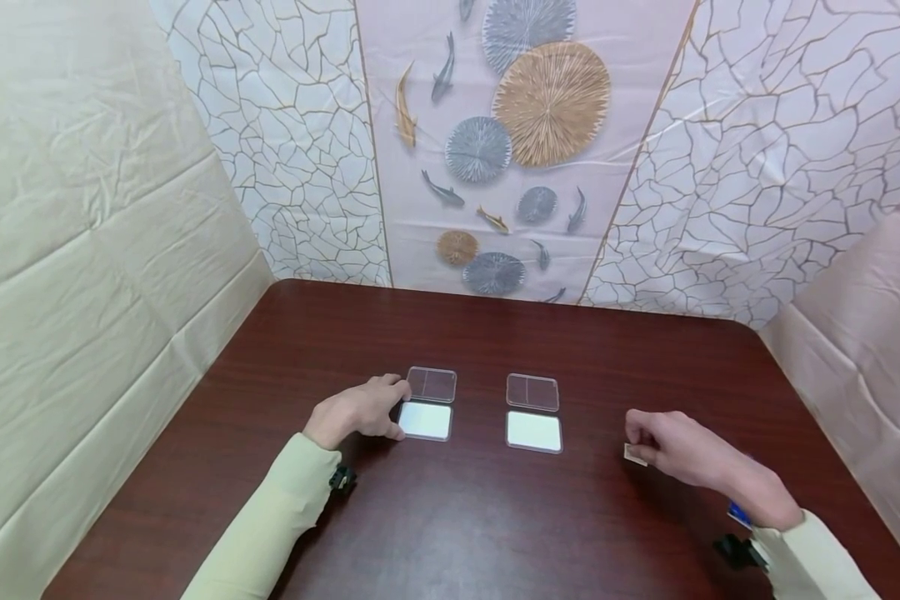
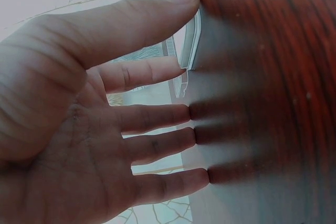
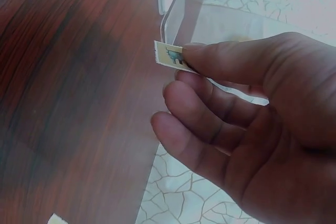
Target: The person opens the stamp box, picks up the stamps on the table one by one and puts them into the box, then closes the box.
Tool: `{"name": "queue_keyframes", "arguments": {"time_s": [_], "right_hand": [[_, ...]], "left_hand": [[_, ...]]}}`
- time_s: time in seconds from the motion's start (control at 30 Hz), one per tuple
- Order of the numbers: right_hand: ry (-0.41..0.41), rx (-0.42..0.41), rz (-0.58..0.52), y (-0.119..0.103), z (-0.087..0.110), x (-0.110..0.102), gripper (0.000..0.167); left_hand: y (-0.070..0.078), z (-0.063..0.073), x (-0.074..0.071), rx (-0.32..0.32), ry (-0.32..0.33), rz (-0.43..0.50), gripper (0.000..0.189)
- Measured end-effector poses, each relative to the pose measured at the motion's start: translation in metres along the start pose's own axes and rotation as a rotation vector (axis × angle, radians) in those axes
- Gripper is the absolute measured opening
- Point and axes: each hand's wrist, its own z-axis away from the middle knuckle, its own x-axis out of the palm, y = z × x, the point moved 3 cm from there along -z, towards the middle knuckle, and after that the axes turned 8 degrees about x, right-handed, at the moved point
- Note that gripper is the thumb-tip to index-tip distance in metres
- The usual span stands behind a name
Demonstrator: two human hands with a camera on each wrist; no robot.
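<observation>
My right hand [image 1: 682,446] pinches a small postage stamp [image 3: 170,56] between thumb and fingers, above the table. The stamp has a serrated edge and a dark animal-like picture on a pale ground. My left hand [image 1: 363,408] rests at the left side of the left clear plastic case [image 1: 426,421], its fingers spread and fairly straight. In the left wrist view the thumb and index fingertips lie right at the case's edge [image 2: 195,30], with the other fingertips down at the tabletop. That case lies opened flat, with a transparent half behind and a white-filled half in front.
A second opened clear case [image 1: 534,432] lies to the right of the first, also white in front. Under my right wrist a blue item [image 1: 738,514] shows, partly hidden. The corner of another serrated paper piece [image 3: 56,219] appears in the right wrist view. Patterned cloth [image 1: 495,167] hangs behind the dark table.
</observation>
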Motion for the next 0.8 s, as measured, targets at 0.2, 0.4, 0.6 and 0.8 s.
{"name": "queue_keyframes", "arguments": {"time_s": [0.2, 0.4, 0.6, 0.8], "right_hand": [[-0.013, 0.043, -0.008, -0.007, -0.009, 0.003, 0.027], [0.007, 0.060, -0.005, -0.015, -0.018, 0.004, 0.025], [0.018, 0.072, -0.026, -0.025, -0.028, 0.002, 0.023], [0.049, 0.062, -0.058, -0.035, -0.041, 0.005, 0.022]], "left_hand": [[-0.001, 0.000, 0.000, 0.006, -0.004, 0.000, 0.052], [-0.002, -0.002, 0.000, 0.024, -0.004, 0.001, 0.051], [-0.001, -0.002, -0.001, 0.022, -0.008, 0.005, 0.050], [0.000, -0.001, -0.002, 0.021, -0.014, 0.003, 0.050]]}}
